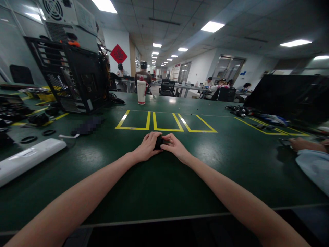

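Note:
A small black object (pixel 158 142), dark and blocky, is held between my two hands just above or on the green table (pixel 164 185); its kind is too small to make out. My left hand (pixel 148 145) wraps its fingers over the left side of it. From the right, my right hand (pixel 174 145) pinches its edge with thumb and fingers. Both arms reach forward over the table. Just beyond the hands, yellow tape outlines (pixel 168 130) mark the tabletop.
An open black computer case (pixel 77 79) with a power supply (pixel 69 20) on top stands at left. Nearby lie a white power strip (pixel 33 156) and black rings. A white tumbler (pixel 141 92) stands farther back. At right are cables (pixel 239 110) and another person's hand (pixel 303 144).

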`<state>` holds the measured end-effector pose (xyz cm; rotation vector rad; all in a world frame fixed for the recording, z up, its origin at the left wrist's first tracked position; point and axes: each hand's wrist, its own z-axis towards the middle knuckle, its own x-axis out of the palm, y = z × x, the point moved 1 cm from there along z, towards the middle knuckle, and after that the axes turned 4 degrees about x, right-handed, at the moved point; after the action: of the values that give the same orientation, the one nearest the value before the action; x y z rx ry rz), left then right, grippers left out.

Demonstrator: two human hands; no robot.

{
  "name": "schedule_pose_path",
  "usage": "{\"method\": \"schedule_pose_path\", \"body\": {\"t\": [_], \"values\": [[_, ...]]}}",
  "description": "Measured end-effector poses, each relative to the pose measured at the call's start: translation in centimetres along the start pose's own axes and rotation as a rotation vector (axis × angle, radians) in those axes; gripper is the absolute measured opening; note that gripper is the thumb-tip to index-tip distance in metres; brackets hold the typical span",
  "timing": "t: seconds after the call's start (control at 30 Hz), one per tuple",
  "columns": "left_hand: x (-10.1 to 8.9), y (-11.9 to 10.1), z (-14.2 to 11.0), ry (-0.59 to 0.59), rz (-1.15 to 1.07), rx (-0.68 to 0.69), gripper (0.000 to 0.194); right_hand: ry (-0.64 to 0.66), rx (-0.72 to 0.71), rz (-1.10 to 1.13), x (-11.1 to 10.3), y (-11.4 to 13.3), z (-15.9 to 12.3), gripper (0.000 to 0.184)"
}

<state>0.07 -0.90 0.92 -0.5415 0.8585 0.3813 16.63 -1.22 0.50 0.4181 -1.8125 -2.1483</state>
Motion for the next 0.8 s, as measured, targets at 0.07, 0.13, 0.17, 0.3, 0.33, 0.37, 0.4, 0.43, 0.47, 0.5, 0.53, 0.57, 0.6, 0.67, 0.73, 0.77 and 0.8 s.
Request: {"method": "schedule_pose_path", "body": {"t": [0.07, 0.13, 0.17, 0.3, 0.33, 0.37, 0.4, 0.43, 0.47, 0.5, 0.53, 0.57, 0.6, 0.67, 0.73, 0.77, 0.8], "values": [[0.02, 0.01, 0.02, -0.001, 0.001, -0.001, 0.058, -0.039, -0.003, -0.017, 0.04, -0.08, 0.1, 0.023], [0.08, 0.06, 0.04, -0.007, 0.002, -0.001, 0.059, -0.056, 0.011, -0.016, 0.06, -0.14, 0.22, 0.022], [0.12, 0.1, 0.04, -0.01, 0.001, -0.001, 0.059, -0.057, 0.023, -0.005, 0.06, -0.16, 0.28, 0.023], [0.26, 0.22, 0.02, -0.012, 0.006, 0.002, 0.059, -0.037, 0.061, 0.04, -0.04, -0.12, 0.41, 0.032], [0.28, 0.24, 0.0, -0.011, 0.011, 0.002, 0.059, -0.027, 0.054, 0.041, -0.06, -0.08, 0.4, 0.031], [0.29, 0.25, -0.01, -0.01, 0.016, 0.002, 0.059, -0.015, 0.039, 0.041, -0.07, -0.03, 0.36, 0.031], [0.29, 0.25, -0.03, -0.009, 0.021, 0.001, 0.059, -0.001, 0.022, 0.043, -0.06, 0.01, 0.31, 0.032], [0.28, 0.25, -0.04, -0.006, 0.024, 0.001, 0.058, 0.012, 0.009, 0.046, -0.05, 0.03, 0.24, 0.034], [0.26, 0.23, -0.05, -0.004, 0.026, 0.002, 0.058, 0.02, 0.001, 0.05, -0.03, 0.03, 0.17, 0.035], [0.23, 0.21, -0.05, -0.003, 0.026, 0.002, 0.057, 0.019, -0.002, 0.047, -0.02, 0.03, 0.11, 0.036], [0.19, 0.19, -0.05, -0.003, 0.024, 0.002, 0.057, 0.013, 0.0, 0.037, -0.02, 0.01, 0.05, 0.035], [0.16, 0.16, -0.04, 0.0, 0.022, 0.002, 0.058, 0.001, 0.004, 0.02, -0.02, -0.01, 0.02, 0.032], [0.13, 0.14, -0.03, -0.001, 0.019, 0.001, 0.058, -0.012, 0.008, 0.001, -0.03, -0.02, 0.01, 0.03], [0.12, 0.11, 0.01, 0.0, 0.014, -0.001, 0.058, -0.032, 0.015, -0.029, -0.05, -0.03, 0.04, 0.026], [0.17, 0.12, 0.04, -0.002, 0.011, -0.003, 0.058, -0.04, 0.027, -0.042, -0.06, -0.05, 0.13, 0.029], [0.2, 0.14, 0.04, -0.004, 0.01, -0.003, 0.059, -0.044, 0.034, -0.045, -0.07, -0.05, 0.18, 0.031], [0.24, 0.17, 0.04, -0.004, 0.009, -0.003, 0.059, -0.044, 0.041, -0.047, -0.08, -0.06, 0.21, 0.033]]}}
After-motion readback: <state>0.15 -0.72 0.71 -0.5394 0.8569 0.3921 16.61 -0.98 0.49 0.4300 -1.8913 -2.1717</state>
